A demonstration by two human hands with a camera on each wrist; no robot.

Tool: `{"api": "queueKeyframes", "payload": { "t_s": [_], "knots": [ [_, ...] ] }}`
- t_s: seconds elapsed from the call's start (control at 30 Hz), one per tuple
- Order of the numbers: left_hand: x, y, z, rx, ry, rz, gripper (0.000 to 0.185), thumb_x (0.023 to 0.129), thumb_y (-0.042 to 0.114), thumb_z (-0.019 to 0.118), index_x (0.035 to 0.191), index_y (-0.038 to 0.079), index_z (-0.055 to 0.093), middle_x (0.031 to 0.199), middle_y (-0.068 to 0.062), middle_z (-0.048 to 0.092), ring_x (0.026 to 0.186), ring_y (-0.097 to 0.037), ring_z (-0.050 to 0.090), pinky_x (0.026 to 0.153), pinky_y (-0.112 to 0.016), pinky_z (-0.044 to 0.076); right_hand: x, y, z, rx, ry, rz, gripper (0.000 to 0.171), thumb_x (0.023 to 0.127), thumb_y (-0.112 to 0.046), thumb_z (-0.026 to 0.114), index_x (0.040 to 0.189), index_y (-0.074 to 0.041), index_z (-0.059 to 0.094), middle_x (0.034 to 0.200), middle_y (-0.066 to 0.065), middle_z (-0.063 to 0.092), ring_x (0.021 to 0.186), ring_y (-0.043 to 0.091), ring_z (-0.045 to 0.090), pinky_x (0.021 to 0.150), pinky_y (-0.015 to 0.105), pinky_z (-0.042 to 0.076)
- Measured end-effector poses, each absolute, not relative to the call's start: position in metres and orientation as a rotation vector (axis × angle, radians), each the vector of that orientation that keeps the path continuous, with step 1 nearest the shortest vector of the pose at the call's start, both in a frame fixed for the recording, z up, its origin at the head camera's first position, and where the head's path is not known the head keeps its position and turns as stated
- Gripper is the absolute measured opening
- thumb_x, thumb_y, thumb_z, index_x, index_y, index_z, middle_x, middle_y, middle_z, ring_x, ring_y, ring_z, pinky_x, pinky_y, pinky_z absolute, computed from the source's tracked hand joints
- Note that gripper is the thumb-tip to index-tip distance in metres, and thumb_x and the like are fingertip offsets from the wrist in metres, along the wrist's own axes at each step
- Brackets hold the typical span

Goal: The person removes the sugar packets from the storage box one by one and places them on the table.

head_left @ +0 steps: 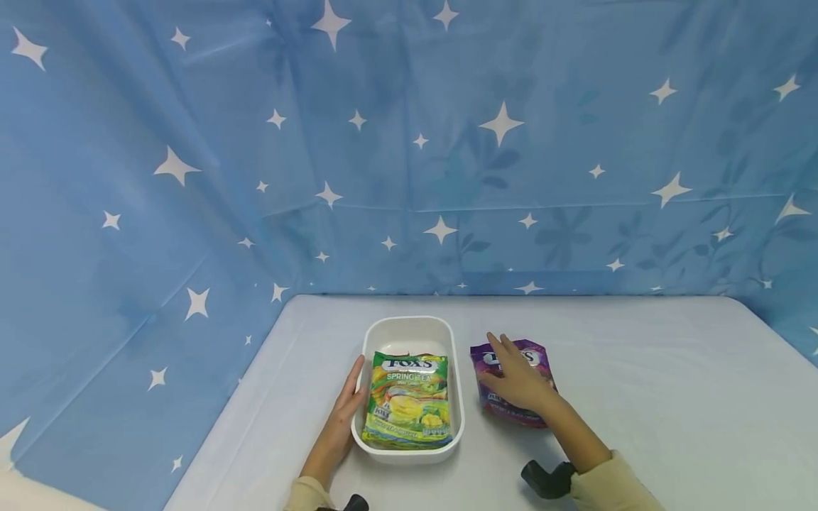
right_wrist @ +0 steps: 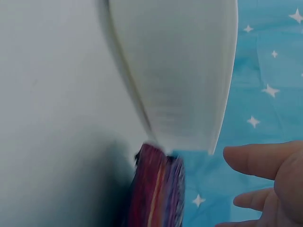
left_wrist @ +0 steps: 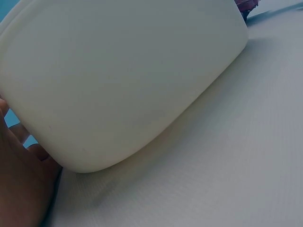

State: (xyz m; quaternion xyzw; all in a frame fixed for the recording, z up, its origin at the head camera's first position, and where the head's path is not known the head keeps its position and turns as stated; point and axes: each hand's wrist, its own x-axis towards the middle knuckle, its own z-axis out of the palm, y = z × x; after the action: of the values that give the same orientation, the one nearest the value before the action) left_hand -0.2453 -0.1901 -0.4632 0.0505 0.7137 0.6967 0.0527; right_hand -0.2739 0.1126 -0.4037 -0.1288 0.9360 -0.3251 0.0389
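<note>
The left hand (head_left: 345,411) lay flat against the white tub (head_left: 409,330); the right hand (head_left: 519,380), fingers straight, rested on the purple packet (head_left: 540,353).

2 cream sleeves (head_left: 610,482), black wrist camera mounts (head_left: 547,478), bare hands.

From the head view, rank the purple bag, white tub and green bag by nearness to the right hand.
1. purple bag: under the right hand.
2. white tub: to the hand's left, its near wall between them.
3. green bag: inside the tub, just past that wall.
</note>
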Motion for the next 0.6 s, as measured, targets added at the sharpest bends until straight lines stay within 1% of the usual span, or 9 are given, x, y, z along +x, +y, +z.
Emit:
{"api": "queueKeyframes", "payload": {
  "t_s": [0.17, 0.3, 0.4, 0.6],
  "knots": [
    [-0.245, -0.19, -0.464, 0.165, 2.171, 2.117, 0.055, 0.098, 0.029, 0.034, 0.147, 0.029, 0.01, 0.155, 0.001, -0.002, 0.142, -0.028, -0.009, 0.111, -0.056, -0.005, -0.272, 0.102, -0.4, -0.404, 2.858, -1.012, 0.071, 0.088, -0.024, 0.058, 0.145, -0.004, 0.02, 0.147, 0.03, 0.014, 0.132, 0.05, 0.02, 0.097, 0.068, 0.027],
    [-0.245, -0.189, -0.464, 0.17, 2.174, 2.116, 0.054, 0.098, 0.028, 0.033, 0.147, 0.03, 0.011, 0.155, 0.001, -0.001, 0.142, -0.028, -0.009, 0.11, -0.057, -0.004, -0.272, 0.095, -0.398, -0.417, 2.845, -1.03, 0.072, 0.088, -0.024, 0.058, 0.145, -0.003, 0.02, 0.147, 0.03, 0.014, 0.132, 0.05, 0.02, 0.097, 0.067, 0.027],
    [-0.245, -0.189, -0.464, 0.167, 2.174, 2.114, 0.054, 0.098, 0.028, 0.033, 0.147, 0.03, 0.011, 0.155, 0.001, -0.001, 0.142, -0.028, -0.009, 0.111, -0.057, -0.004, -0.271, 0.09, -0.396, -0.436, 2.824, -1.051, 0.072, 0.088, -0.023, 0.058, 0.145, -0.003, 0.019, 0.147, 0.03, 0.012, 0.132, 0.05, 0.019, 0.098, 0.067, 0.026],
    [-0.246, -0.19, -0.467, 0.156, 2.179, 2.126, 0.054, 0.098, 0.03, 0.034, 0.147, 0.03, 0.011, 0.155, 0.001, 0.0, 0.142, -0.027, -0.008, 0.111, -0.057, -0.004, -0.269, 0.077, -0.389, -0.451, 2.79, -1.081, 0.073, 0.087, -0.022, 0.059, 0.146, -0.005, 0.018, 0.149, 0.028, 0.01, 0.133, 0.049, 0.016, 0.098, 0.068, 0.024]
  ]
}}
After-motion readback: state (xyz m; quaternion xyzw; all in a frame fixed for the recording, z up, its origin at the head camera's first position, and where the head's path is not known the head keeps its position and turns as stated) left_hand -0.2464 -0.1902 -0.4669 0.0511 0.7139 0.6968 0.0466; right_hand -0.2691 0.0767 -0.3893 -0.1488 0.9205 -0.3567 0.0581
